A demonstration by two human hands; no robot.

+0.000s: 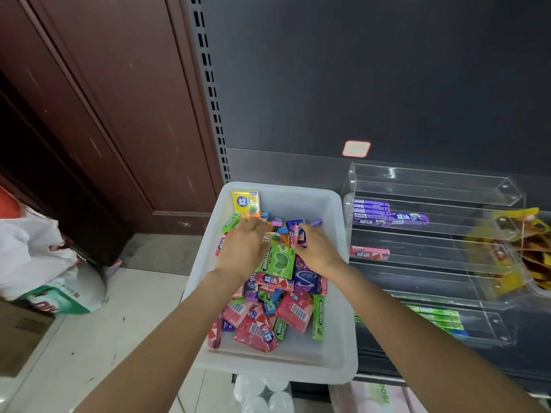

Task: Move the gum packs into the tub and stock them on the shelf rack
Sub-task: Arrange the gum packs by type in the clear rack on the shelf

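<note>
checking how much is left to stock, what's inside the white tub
The white tub holds a loose heap of gum packs: pink, green, purple, one yellow pack. The left hand and right hand cover the packs under them; lower layers are hidden.

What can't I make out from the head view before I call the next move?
- Left hand: fingertips buried in the gum packs; grip unclear.
- Right hand: pinches small packs; how many is unclear.
- Tub: near rim hides what supports it.
- Acrylic rack: the right edge cuts it off.
- Yellow bags: blurred.
</note>
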